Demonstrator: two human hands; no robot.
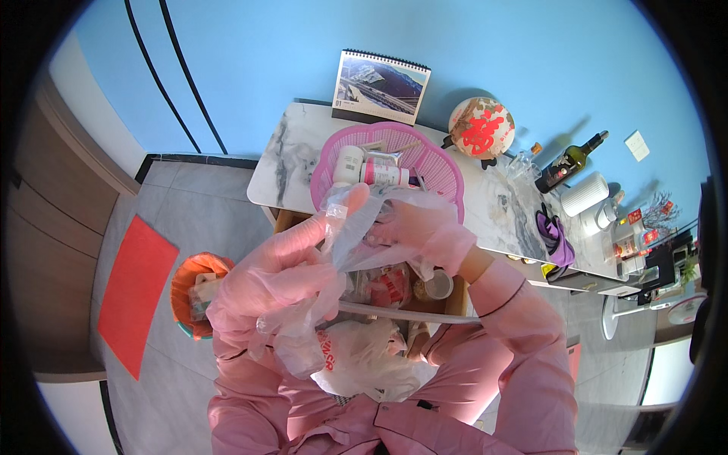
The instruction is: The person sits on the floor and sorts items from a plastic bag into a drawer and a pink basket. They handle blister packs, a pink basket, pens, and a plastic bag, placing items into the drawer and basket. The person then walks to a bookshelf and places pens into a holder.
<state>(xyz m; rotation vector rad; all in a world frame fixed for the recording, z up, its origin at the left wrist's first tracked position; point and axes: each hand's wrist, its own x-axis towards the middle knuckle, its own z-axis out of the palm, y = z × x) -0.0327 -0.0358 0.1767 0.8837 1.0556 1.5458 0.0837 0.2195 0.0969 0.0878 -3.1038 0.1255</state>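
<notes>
Both hands wear thin translucent gloves and hold a crumpled clear plastic bag (355,227) between them, above an open drawer (455,301). My left hand (278,273) grips its left side, with a bit of clear tape or film near the fingertips. My right hand (418,230) has its fingers inside or behind the film. Behind them a pink plastic basket (449,170) holds a white bottle (348,164), a pink-and-white bottle (382,174) and small packets. In the drawer lie a red-and-white packet (389,287) and a clear round container (439,284). A white plastic bag with red print (364,358) rests at my lap.
On the marble-patterned top (284,165) stand a desk calendar (381,85), a round decorated disc (482,128), a dark glass bottle (571,162) and a purple cloth item (554,239). An orange-lined bin (187,273) and a red mat (136,296) are on the floor at left.
</notes>
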